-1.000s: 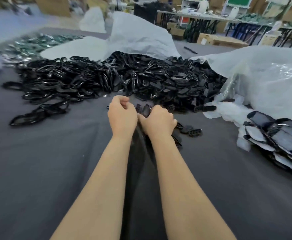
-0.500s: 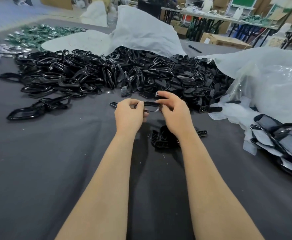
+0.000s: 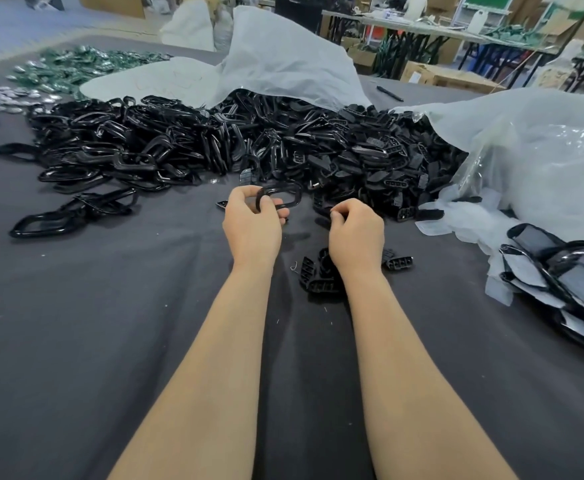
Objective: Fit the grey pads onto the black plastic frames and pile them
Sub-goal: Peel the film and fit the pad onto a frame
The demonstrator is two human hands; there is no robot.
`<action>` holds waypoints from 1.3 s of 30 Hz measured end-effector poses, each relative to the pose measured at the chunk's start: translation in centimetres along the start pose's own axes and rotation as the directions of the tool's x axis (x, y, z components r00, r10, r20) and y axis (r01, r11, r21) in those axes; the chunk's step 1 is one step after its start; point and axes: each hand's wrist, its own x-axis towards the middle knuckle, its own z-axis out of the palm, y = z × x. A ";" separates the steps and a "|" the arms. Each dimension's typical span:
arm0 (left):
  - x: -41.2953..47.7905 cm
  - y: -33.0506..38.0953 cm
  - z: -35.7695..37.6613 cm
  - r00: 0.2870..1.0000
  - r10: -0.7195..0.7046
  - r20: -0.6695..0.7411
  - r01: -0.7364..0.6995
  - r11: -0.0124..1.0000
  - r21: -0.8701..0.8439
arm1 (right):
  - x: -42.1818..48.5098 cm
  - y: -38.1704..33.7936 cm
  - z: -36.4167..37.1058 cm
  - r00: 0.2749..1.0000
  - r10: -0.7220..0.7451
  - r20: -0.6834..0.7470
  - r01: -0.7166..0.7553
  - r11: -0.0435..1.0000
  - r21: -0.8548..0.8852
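Note:
My left hand (image 3: 251, 225) grips a glossy black plastic frame (image 3: 283, 196), a rounded loop held up just above the dark table. To its right, my right hand (image 3: 356, 233) has its fingers curled and pinches a small black piece (image 3: 325, 212) at the edge of the heap. A big heap of black frames and ribbed black inserts (image 3: 235, 147) stretches across the table beyond both hands. A few loose black inserts (image 3: 321, 275) lie under my right wrist. A pile of frames fitted with grey pads (image 3: 560, 271) sits at the right edge.
White plastic bags (image 3: 283, 64) drape over the back of the heap and the right side (image 3: 543, 150). Green and silver parts (image 3: 76, 67) lie far left. A black pen (image 3: 389, 92) rests behind the heap. The dark table cloth (image 3: 93, 341) spreads toward me.
My hands came apart: the left keeps the black frame while the right let go of it and dropped to the heap's edge. The view also lifted slightly.

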 end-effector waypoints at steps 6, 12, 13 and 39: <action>-0.2 0.1 0.3 0.997 -0.014 0.069 0.014 1.000 0.002 | 0.1 -0.9 -2.1 0.973 0.215 0.090 -0.220 0.722 0.656; -0.7 0.3 0.6 0.986 0.013 0.164 -0.014 1.000 0.003 | -0.1 -1.2 -2.4 0.968 0.169 0.183 -0.248 0.571 0.783; -0.7 0.4 0.6 0.984 0.018 0.177 -0.018 1.000 0.002 | -0.2 -1.2 -2.3 0.981 0.138 0.135 -0.193 0.648 0.737; -1.3 0.2 0.7 0.950 0.092 0.299 -0.122 0.989 0.084 | -0.1 -0.9 -1.2 0.965 0.194 0.174 -0.258 0.614 0.746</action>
